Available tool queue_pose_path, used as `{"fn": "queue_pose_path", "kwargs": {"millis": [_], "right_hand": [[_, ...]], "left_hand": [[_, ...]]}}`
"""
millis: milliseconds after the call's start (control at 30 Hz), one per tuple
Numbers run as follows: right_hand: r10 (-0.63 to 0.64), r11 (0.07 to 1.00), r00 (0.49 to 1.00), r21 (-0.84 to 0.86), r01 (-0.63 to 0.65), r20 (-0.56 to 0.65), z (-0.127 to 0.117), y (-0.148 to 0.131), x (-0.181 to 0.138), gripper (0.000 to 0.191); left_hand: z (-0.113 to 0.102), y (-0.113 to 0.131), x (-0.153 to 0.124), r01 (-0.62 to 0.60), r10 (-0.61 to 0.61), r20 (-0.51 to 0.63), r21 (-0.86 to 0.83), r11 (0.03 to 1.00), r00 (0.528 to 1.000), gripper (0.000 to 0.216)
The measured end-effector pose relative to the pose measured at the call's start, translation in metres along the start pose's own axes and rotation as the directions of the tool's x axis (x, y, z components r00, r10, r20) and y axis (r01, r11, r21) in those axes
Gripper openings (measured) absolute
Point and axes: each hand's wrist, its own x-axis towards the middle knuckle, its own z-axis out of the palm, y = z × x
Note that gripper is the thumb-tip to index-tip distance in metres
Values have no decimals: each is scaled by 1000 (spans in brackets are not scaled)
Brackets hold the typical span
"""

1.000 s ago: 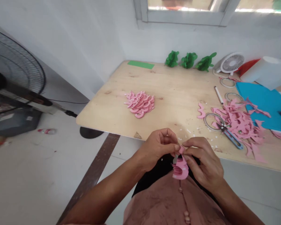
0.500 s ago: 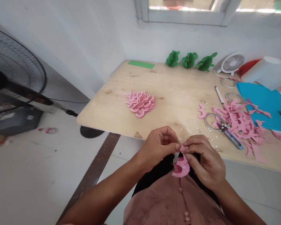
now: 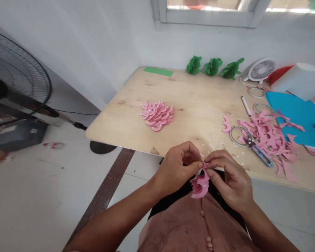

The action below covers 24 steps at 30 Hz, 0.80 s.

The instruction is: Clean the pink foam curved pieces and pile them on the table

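My left hand [image 3: 177,168] and my right hand [image 3: 229,178] meet fingertip to fingertip just in front of the table's near edge, both pinched on the top of a small stack of pink foam cut-outs [image 3: 200,184] that hangs below them over my lap. A heap of similar pink curved pieces [image 3: 157,114] lies on the wooden table [image 3: 194,101] beyond the left hand. Pink offcuts [image 3: 269,138] are piled to the right, with blue-handled scissors [image 3: 258,152] among them.
Three green paper flowers [image 3: 212,66], a small white desk fan [image 3: 261,70], a green strip [image 3: 158,71], a white pen [image 3: 245,106], tape rolls [image 3: 255,92] and a blue sheet [image 3: 296,115] lie at the back and right. A large floor fan [image 3: 15,84] stands to the left.
Both hands have risen slightly with the pink stack, which now hangs a little higher and tilted. Nothing on the table has moved.
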Motion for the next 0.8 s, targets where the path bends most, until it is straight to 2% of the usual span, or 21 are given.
{"fn": "queue_pose_path", "kwargs": {"millis": [233,800], "right_hand": [[2,1000,1000,-16,-2,21,-1,-1,2,12],[45,999,999,-20,-45,16,-1,0,3,9]], "left_hand": [[-1,1,-1,-35,35,11,61,998,999,9],[-2,0,-1,-7,8,38,-19,1000,999,13]]}}
